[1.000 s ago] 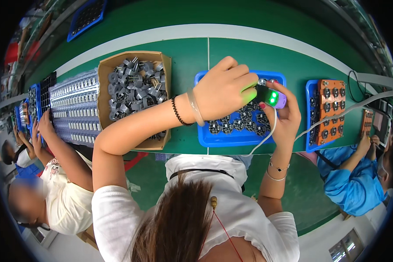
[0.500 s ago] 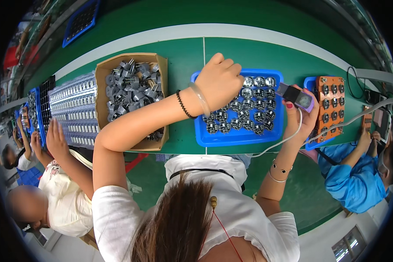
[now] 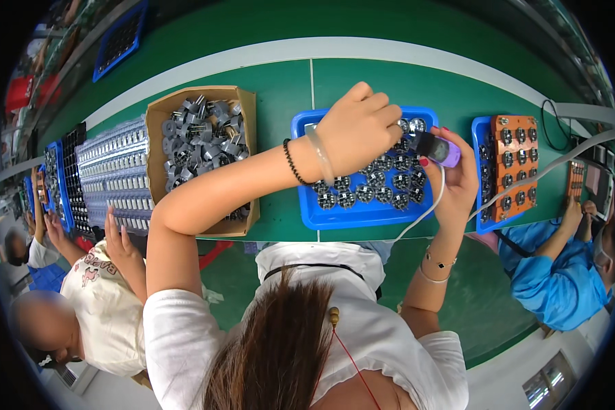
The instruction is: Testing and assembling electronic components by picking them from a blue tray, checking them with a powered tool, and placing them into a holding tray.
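Over the blue tray (image 3: 314,217) my left hand (image 3: 361,130) is closed, knuckles up. Its fingertips point down, and whatever they hold is hidden beneath them. In my right hand (image 3: 456,179) is a small purple handheld device (image 3: 447,153) with a black front part and a pale cable (image 3: 422,220). The device's dark tip is close to my left fingers, above the tray's right side; I cannot tell if they touch. Rows of small round parts (image 3: 375,179) with shiny tops and dark bodies fill much of the tray.
Left of the tray stands a cardboard box (image 3: 251,137) of grey pronged plug parts (image 3: 205,140). Beyond it lie clear blister trays (image 3: 116,171). At the right, an orange fixture (image 3: 515,164) with round parts sits on another blue tray (image 3: 484,130). Co-workers sit on both sides.
My right hand has brought the purple device leftward, closer to my left hand. The left hand has shifted slightly right. The left co-worker's hand has dropped nearer the table edge.
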Demonstrator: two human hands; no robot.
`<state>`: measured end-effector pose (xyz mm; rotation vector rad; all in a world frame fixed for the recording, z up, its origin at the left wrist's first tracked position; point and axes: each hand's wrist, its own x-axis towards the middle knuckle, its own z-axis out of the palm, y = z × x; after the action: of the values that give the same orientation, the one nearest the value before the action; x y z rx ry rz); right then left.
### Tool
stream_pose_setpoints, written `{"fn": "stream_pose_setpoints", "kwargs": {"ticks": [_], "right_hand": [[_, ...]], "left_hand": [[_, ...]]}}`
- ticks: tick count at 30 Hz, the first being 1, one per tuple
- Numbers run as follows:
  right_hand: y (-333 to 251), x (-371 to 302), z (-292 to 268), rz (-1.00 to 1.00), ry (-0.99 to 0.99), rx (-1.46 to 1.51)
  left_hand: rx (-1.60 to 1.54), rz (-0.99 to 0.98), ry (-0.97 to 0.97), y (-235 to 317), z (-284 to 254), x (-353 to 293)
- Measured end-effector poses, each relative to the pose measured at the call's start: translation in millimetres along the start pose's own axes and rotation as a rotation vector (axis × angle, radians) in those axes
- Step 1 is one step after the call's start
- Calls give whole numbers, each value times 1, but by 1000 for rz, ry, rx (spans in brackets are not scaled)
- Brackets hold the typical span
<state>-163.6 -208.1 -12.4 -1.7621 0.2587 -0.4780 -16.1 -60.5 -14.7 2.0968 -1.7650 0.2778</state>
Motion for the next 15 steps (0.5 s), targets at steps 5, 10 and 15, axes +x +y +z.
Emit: {"fn": "stream_pose_setpoints", "kwargs": {"ticks": [5,10,15], "right_hand": [[-1,0,3,-26,-71,8],[1,-1,0,-53,-95,16],[10,-4,-5,-42,305,200]], "left_hand": [[-147,50,165,7,-13,-1],[-199,-13,115,7,-13,0],[-86,-43,44,0,-7,2]]}}
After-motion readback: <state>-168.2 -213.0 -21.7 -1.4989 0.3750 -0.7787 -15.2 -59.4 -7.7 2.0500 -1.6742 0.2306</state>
